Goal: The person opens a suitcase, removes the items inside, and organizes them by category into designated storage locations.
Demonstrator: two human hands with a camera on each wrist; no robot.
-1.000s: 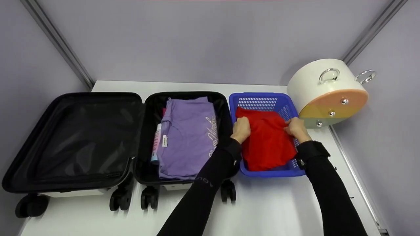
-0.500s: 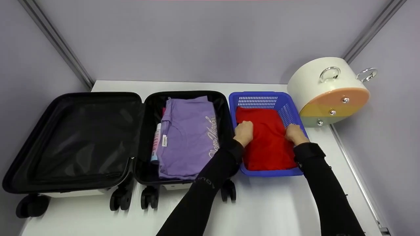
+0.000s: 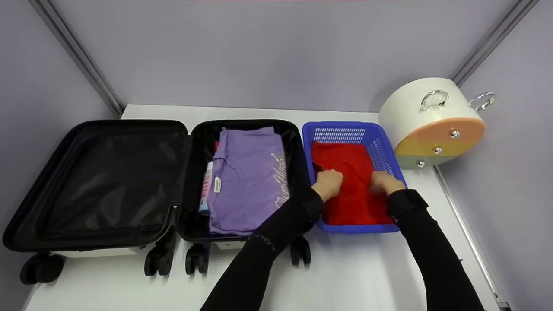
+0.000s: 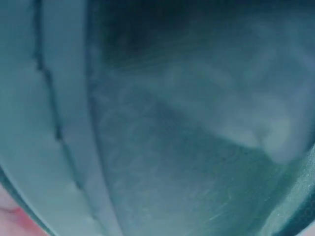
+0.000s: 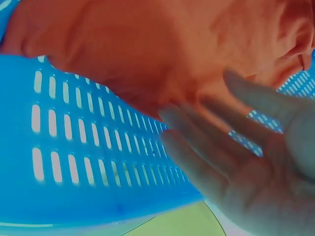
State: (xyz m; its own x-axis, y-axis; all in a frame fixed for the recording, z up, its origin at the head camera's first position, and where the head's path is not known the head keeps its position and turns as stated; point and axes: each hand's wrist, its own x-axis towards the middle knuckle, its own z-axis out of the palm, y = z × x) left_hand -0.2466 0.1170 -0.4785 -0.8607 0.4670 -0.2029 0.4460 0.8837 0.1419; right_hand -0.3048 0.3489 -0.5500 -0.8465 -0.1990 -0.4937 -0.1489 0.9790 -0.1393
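A folded red cloth garment [image 3: 352, 203] lies in the blue plastic basket [image 3: 354, 229]. Over its left part is my left hand [image 3: 329, 182], back uppermost; its fingertips are hidden, and I cannot tell whether they grip the cloth. Just left of this hand a small dark patch shows at the cloth's edge. My right hand [image 3: 385, 183] is at the cloth's right side, inside the basket. In the right wrist view its loosely extended fingers [image 5: 206, 147] overlap the cloth's edge, thumb apart, holding nothing. Dark, blurred material fills most of the left wrist view.
Left of the basket lies an open black suitcase [image 3: 116, 177]. Its right half holds a folded purple T-shirt [image 3: 246, 185] and a pink-and-blue tube [image 3: 206, 188]. A cream round case [image 3: 414, 103] with coloured drawer fronts leans at the right wall. Grey panels enclose the back and sides.
Both hands have shifted nearer the viewer and toward each other over the red garment. The garment looks flatter than a second ago. Suitcase and basket have stayed in place.
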